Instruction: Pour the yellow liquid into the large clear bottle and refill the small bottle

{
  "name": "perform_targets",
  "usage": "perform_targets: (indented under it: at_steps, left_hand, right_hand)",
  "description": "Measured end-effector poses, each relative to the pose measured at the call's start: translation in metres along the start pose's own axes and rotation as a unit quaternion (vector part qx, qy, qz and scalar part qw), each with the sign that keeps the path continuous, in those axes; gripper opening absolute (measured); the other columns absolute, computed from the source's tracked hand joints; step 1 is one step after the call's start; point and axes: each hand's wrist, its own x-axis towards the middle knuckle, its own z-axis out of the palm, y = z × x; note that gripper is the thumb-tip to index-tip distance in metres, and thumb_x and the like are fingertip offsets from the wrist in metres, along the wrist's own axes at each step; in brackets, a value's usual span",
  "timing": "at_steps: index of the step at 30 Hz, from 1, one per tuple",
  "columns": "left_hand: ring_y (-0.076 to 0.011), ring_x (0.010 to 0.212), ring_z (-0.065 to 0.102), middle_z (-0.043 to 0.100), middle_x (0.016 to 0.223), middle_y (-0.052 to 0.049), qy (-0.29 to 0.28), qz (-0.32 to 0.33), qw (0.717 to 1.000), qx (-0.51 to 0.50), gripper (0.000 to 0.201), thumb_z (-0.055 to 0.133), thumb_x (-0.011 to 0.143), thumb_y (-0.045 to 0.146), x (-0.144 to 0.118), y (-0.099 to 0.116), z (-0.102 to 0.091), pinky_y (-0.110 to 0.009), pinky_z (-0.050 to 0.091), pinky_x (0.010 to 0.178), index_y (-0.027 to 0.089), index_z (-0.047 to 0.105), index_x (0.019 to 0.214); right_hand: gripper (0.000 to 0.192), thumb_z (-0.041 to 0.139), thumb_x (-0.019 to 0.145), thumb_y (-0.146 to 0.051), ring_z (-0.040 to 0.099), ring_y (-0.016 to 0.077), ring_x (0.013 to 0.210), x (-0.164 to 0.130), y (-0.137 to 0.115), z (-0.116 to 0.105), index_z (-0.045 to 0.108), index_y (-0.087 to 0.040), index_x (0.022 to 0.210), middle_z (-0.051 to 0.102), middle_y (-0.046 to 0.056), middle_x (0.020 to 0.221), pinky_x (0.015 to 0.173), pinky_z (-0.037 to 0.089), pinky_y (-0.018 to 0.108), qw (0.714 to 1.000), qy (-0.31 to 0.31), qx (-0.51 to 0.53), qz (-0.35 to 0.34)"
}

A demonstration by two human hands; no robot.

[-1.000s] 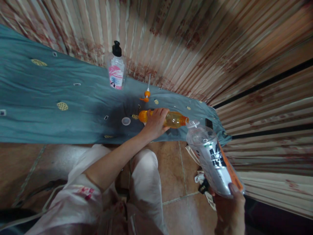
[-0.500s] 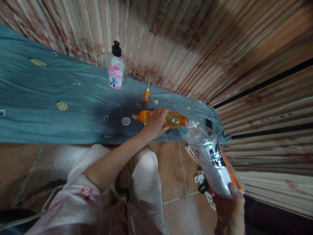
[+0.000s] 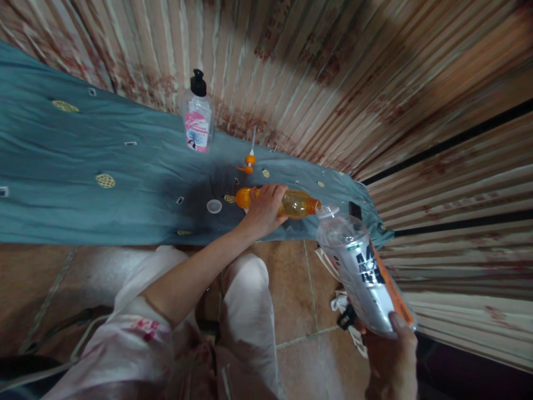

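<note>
The left hand (image 3: 261,210) wraps its fingers around the orange bottle (image 3: 293,203) at the cloth's (image 3: 83,205) near edge. The right hand (image 3: 391,355) grips the refill pouch (image 3: 358,272), spout touching the bottle's mouth; the mouths should meet squarely.

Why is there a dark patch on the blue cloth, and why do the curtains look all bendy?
Head view: a shadow darkens the blue cloth around the left hand and orange bottle; the wide lens bends the curtain stripes like a fan; the light is dim and warm, and the edges look blurry.
</note>
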Motion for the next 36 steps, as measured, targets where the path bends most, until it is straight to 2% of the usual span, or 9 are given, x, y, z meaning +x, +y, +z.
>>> perform_targets:
  at_steps: [6,11,15,22,29,36]
  left_hand:
    - [-0.0365,0.131,0.055,0.062,0.138,-0.017,0.001,0.004,1.000,0.007,0.063,0.080,0.077,0.022,0.000,-0.002,0.001,-0.058,0.038,0.110,0.019,0.049,0.132]
    - [-0.0365,0.132,0.055,0.061,0.139,-0.018,-0.009,-0.003,1.000,0.009,0.064,0.081,0.077,0.022,0.000,0.001,-0.002,-0.058,0.038,0.110,0.018,0.049,0.132]
    - [-0.0371,0.133,0.054,0.061,0.140,-0.018,-0.016,-0.012,1.000,0.010,0.064,0.081,0.077,0.022,0.001,0.003,-0.003,-0.060,0.036,0.112,0.018,0.049,0.132]
    - [-0.0371,0.133,0.054,0.060,0.139,-0.018,-0.022,-0.018,1.000,0.005,0.065,0.081,0.076,0.021,0.000,0.005,-0.005,-0.058,0.035,0.113,0.016,0.050,0.133]
    - [-0.0364,0.132,0.054,0.061,0.139,-0.017,-0.007,-0.002,1.000,0.005,0.061,0.078,0.079,0.022,0.000,0.001,-0.001,-0.059,0.037,0.111,0.019,0.050,0.132]
    - [-0.0366,0.132,0.054,0.061,0.138,-0.017,-0.007,-0.007,1.000,0.004,0.060,0.076,0.079,0.021,0.000,0.002,-0.002,-0.058,0.036,0.112,0.019,0.050,0.132]
  right_hand:
    - [0.069,0.071,0.074,-0.052,0.064,0.0245,0.079,0.005,0.007,-0.009,0.065,-0.024,0.136,0.067,0.011,0.117,0.048,0.038,0.028,1.000,0.018,0.008,0.005]
    - [0.071,0.070,0.075,-0.051,0.064,0.0250,0.084,0.000,0.000,-0.001,0.060,-0.028,0.142,0.066,0.011,0.124,0.049,0.037,0.026,1.000,0.010,-0.001,0.010]
    - [0.069,0.070,0.075,-0.050,0.062,0.0229,0.082,-0.004,-0.004,0.004,0.062,-0.027,0.139,0.065,0.010,0.121,0.049,0.037,0.025,1.000,0.021,0.002,0.015]
    - [0.068,0.069,0.076,-0.049,0.061,0.0226,0.083,-0.004,-0.003,0.004,0.062,-0.027,0.140,0.065,0.010,0.123,0.049,0.038,0.025,1.000,0.020,0.000,0.006]
    - [0.067,0.069,0.075,-0.050,0.062,0.0229,0.078,-0.003,-0.005,0.006,0.065,-0.025,0.137,0.067,0.012,0.121,0.045,0.037,0.025,1.000,0.013,0.003,-0.013]
    - [0.067,0.071,0.074,-0.049,0.061,0.0231,0.081,-0.003,-0.004,0.005,0.065,-0.026,0.137,0.066,0.011,0.121,0.048,0.037,0.026,1.000,0.017,0.006,-0.002]
